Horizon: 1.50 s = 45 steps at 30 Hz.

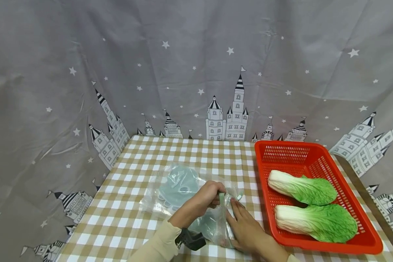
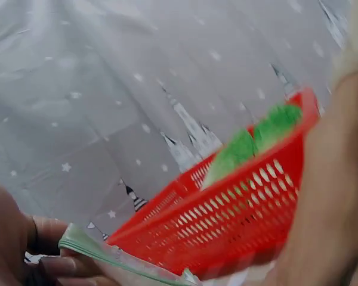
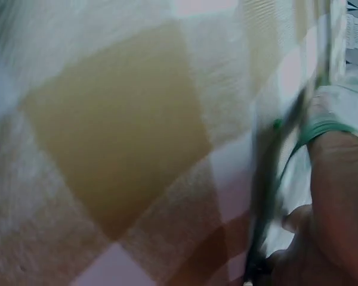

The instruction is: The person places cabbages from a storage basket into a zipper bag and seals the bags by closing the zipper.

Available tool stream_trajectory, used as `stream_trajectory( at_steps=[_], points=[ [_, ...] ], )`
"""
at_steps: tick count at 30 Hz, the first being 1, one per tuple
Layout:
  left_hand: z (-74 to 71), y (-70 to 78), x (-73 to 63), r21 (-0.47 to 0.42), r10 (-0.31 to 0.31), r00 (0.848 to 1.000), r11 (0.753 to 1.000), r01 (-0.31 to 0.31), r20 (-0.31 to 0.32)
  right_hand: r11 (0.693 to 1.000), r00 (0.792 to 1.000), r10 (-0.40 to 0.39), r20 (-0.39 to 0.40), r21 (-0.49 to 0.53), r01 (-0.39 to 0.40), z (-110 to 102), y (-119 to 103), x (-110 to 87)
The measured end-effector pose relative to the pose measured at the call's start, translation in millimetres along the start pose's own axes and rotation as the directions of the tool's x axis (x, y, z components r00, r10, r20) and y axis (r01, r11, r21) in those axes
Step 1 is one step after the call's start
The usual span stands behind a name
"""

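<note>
Left hand (image 1: 210, 194) pinching the mouth edge of a clear plastic zip bag (image 1: 181, 186), right hand (image 1: 245, 228) laid straight-fingered along that edge, bag glossy, creased, green-sealed, with pale grey-green patches, spread beneath and leftward on checked cloth (image 1: 108, 220), red basket (image 1: 327, 248) rightward.

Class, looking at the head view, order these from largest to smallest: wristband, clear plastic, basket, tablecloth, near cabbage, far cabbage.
1. Tablecloth
2. Basket
3. Clear plastic, partly covered
4. Near cabbage and far cabbage: similar, and nearness makes it unsure, so unranked
5. Wristband
</note>
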<state>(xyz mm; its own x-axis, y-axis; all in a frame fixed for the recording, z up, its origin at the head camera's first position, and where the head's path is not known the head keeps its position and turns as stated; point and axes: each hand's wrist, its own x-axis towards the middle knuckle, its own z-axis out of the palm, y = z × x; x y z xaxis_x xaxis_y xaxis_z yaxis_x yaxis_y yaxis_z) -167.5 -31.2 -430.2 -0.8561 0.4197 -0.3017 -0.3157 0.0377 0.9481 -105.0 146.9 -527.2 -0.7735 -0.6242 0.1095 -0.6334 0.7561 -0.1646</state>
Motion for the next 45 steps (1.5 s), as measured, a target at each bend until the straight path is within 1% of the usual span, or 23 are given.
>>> stream_trajectory(
  at_steps=[2,4,6,8,10,12,16,18,20,22,24,26,28,30,32,34,37,42,45],
  points=[
    [-3.3,0.6,-1.8,-0.117,-0.044,0.998,0.992,0.05,0.053,1.0,1.0,0.014,-0.023,-0.004,-0.014,5.8,2.4,0.2],
    [-6.2,0.7,-2.6,-0.212,-0.074,0.992,0.973,0.094,0.098,0.999,0.999,0.04,-0.019,0.011,-0.04,7.4,3.2,1.6],
    [-8.8,-0.2,-1.7,-0.267,-0.099,0.986,0.954,0.132,0.135,0.996,0.998,0.067,0.005,0.061,-0.067,2.8,1.5,3.3],
    [-10.8,-1.6,0.5,-0.287,-0.111,0.983,0.946,0.149,0.146,0.992,0.997,0.075,0.015,0.098,-0.076,-3.7,-1.5,4.4],
    [-12.4,-2.1,3.9,-0.289,-0.106,0.985,0.947,0.142,0.135,0.988,0.998,0.067,0.011,0.14,-0.068,-11.1,-6.0,4.8],
    [-14.1,-2.0,7.1,-0.287,-0.104,0.988,0.948,0.134,0.117,0.985,0.999,0.052,-0.01,0.163,-0.05,-18.9,-11.8,4.3],
    [-17.4,0.9,12.2,-0.289,-0.087,0.993,0.951,0.107,0.084,0.975,0.999,0.029,-0.039,0.222,-0.02,-38.0,-25.0,-0.7],
    [-18.8,2.7,14.4,-0.292,-0.077,0.994,0.952,0.097,0.08,0.975,0.999,0.017,-0.045,0.222,-0.006,-50.7,-28.8,-5.1],
    [-20.0,4.7,16.3,-0.294,-0.069,0.995,0.952,0.087,0.069,0.98,0.996,-0.004,-0.084,0.199,0.021,-64.1,-28.4,-10.1],
    [-21.2,6.0,18.5,-0.301,-0.068,0.996,0.95,0.082,0.056,0.986,0.989,-0.023,-0.146,0.16,0.047,-78.5,-21.8,-15.3],
    [-22.3,6.7,20.5,-0.308,-0.069,0.997,0.948,0.077,0.037,0.991,0.974,-0.031,-0.224,0.122,0.06,-93.5,-8.9,-20.1],
    [-23.1,7.1,22.3,-0.32,-0.08,0.997,0.944,0.08,0.013,0.994,0.96,-0.012,-0.281,0.098,0.041,-108.8,8.5,-25.9],
    [-23.8,7.2,24.1,-0.332,-0.089,0.996,0.94,0.082,-0.007,0.997,0.956,0.029,-0.293,0.081,-0.006,-123.2,28.1,-33.0],
    [-24.4,7.1,26.5,-0.345,-0.092,0.996,0.935,0.079,-0.021,0.995,0.96,0.085,-0.265,0.073,-0.068,-135.1,46.8,-41.0],
    [-25.1,7.4,28.8,-0.361,-0.095,0.995,0.93,0.075,-0.039,0.988,0.97,0.149,-0.194,0.066,-0.138,-143.3,61.9,-49.7],
    [-25.7,7.7,31.3,-0.374,-0.094,0.994,0.925,0.069,-0.048,0.979,0.973,0.201,-0.11,0.053,-0.196,-147.3,73.7,-59.4],
    [-26.2,8.8,33.0,-0.383,-0.101,0.993,0.921,0.07,-0.063,0.974,0.973,0.227,-0.041,0.027,-0.226,-146.5,87.0,-73.9],
    [-27.1,9.4,30.9,-0.391,-0.112,0.992,0.917,0.078,-0.065,0.981,0.98,0.192,-0.045,-0.002,-0.192,-137.4,107.1,-95.1],
    [-27.6,8.3,29.2,-0.392,-0.109,0.992,0.917,0.077,-0.06,0.975,0.975,0.221,0.021,-0.011,-0.221,-134.2,115.0,-105.0]
  ],
)
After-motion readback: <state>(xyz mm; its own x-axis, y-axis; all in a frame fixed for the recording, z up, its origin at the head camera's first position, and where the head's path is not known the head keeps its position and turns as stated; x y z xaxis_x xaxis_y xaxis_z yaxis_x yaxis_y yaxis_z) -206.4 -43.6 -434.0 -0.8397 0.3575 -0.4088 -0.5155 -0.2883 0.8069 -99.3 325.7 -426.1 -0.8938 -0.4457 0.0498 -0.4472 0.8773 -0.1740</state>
